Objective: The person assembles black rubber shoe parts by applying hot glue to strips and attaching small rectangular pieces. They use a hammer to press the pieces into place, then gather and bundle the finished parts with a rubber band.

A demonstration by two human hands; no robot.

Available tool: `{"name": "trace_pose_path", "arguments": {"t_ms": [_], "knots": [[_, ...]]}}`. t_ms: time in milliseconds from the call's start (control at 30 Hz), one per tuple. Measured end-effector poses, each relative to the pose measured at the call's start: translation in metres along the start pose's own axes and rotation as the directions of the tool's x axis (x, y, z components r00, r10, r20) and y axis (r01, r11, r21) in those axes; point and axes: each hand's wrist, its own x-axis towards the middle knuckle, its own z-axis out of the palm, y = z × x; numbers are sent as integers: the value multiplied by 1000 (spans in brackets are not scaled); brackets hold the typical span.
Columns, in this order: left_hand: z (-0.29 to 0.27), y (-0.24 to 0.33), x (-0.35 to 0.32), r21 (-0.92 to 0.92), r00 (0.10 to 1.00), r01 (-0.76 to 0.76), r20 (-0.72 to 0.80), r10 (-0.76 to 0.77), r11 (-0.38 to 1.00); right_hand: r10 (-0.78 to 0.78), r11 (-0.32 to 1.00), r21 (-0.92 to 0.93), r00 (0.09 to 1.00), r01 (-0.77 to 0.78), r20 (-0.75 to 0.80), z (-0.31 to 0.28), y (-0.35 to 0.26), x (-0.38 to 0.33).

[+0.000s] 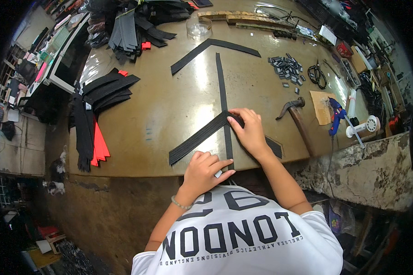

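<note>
A wide black ribbed strap [195,141] lies bent in a peak near the table's front edge. My right hand [250,134] is closed over the bend, its thumb and fingertips pressing the strap there and hiding part of its right arm. A narrow black strip [220,82] runs from mid-table toward me, passing under the bend. At its near end is my left hand [205,170], fingers curled, with forefinger and thumb at the strip. A small grey tag [218,174] shows between that thumb and forefinger.
Another bent black strap [192,56] lies farther away. Black and red straps [101,98] are piled at left, more at back left. To the right lie small grey tags [287,68], black scissors [317,76], a hammer [298,117] and a blue glue gun [337,117]. A clear round container [199,28] stands behind.
</note>
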Motion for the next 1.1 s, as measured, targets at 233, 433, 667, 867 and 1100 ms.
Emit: {"name": "trace_pose_path", "arguments": {"t_ms": [233,433,667,867,1100], "knots": [[0,-2,-1,-26,1000,8,3,-8,1000,-31,998,-53,1000,31,-2,1,0,-1],[-6,3,6,-38,998,38,55,-35,999,-130,981,-146,992,128,-1,1,-3,-2],[-13,-12,50,-8,975,213,-56,-213,977,-230,902,-358,970,241,75,0,-15,-2],[1,-28,64,144,938,327,71,-340,934,-66,998,-26,996,65,-63,-77,31,-9],[4,-29,57,42,954,299,-26,-298,953,184,927,-66,600,-370,-778,-200,181,-52]]}}
